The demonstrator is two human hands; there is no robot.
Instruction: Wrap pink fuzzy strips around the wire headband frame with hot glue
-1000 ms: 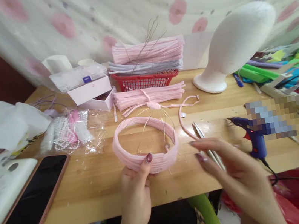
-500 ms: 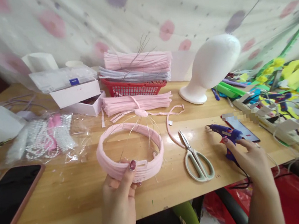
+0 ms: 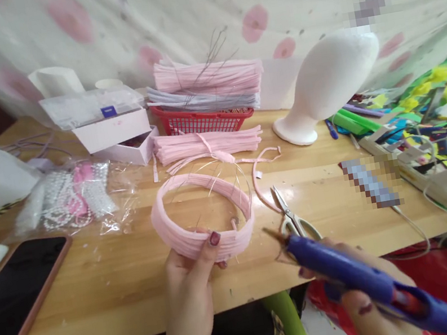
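Note:
My left hand (image 3: 194, 275) grips the near side of a pink ring (image 3: 168, 231) made of fuzzy pipe cleaners, thumb on the outer face. Thin wires arch up from the ring's far side to a small pink oval piece. My right hand (image 3: 359, 287) is closed round a blue hot glue gun (image 3: 342, 262), held off the table with its nozzle pointing left toward the ring. Behind the gun lie scissors (image 3: 283, 203) with pale handles, partly hidden by it. A single pink pipe cleaner (image 3: 262, 192) curves on the table beside their blades.
A bundle of pink pipe cleaners (image 3: 211, 145) lies before a red basket (image 3: 203, 122) filled with more. A white foam head (image 3: 332, 78) stands at back right, near a power strip (image 3: 409, 176) with cables. Bagged beads (image 3: 78, 197) and a phone (image 3: 22, 298) lie left.
My right hand has lifted the glue gun off the table and brought it nearer and to the left, its nozzle now close to the ring. My left hand still holds the ring.

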